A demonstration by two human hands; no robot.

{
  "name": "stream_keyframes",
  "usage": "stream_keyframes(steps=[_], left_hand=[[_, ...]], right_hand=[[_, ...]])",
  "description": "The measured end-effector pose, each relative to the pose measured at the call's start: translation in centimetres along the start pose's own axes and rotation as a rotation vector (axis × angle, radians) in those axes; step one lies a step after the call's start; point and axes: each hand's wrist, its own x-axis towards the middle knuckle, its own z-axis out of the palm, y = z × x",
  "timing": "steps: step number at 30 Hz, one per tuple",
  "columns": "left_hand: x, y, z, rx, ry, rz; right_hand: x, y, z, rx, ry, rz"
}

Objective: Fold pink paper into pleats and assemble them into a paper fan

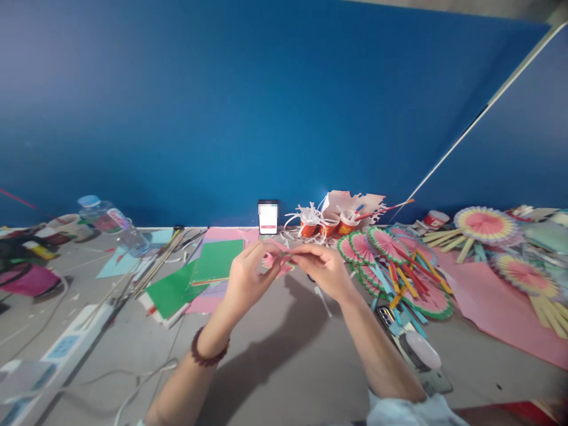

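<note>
Green sheets point(219, 260): left of centre.
Left hand point(248, 275): just left of centre; should steady the work lightly; thumb and fingertips nearly together, pinching pink paper point(279, 266).
Pink paper: mid-frame, between the hands.
Right hand point(326, 269): right of centre; should press evenly; thumb and forefinger nearly meet on the paper, exact contact blurred.
</note>
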Motion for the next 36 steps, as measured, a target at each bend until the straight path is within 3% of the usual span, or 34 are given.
stream_keyframes(steps=[9, 16, 27, 33, 36], left_hand=[[-0.3, 0.5, -0.3, -0.092, -0.003, -0.028], [-0.1, 1.1, -0.6, -0.221, -0.082, -0.069], [-0.6, 1.4, -0.2, -0.203, 0.002, -0.01], [-1.1, 0.7, 0.3, -0.179, 0.073, 0.062], [-1.3, 0.5, 0.4, -0.168, 0.054, 0.069]], right_hand=[[0.0, 0.2, -0.5, 0.004, -0.041, 0.021], [0.6, 0.3, -0.9, -0.05, -0.092, -0.101], [0.3, 0.3, 0.0, 0.049, -0.045, -0.081], [0.4, 0.2, 0.6, 0.178, -0.038, 0.008], [0.4, 0.1, 0.8, 0.226, -0.025, 0.029]])
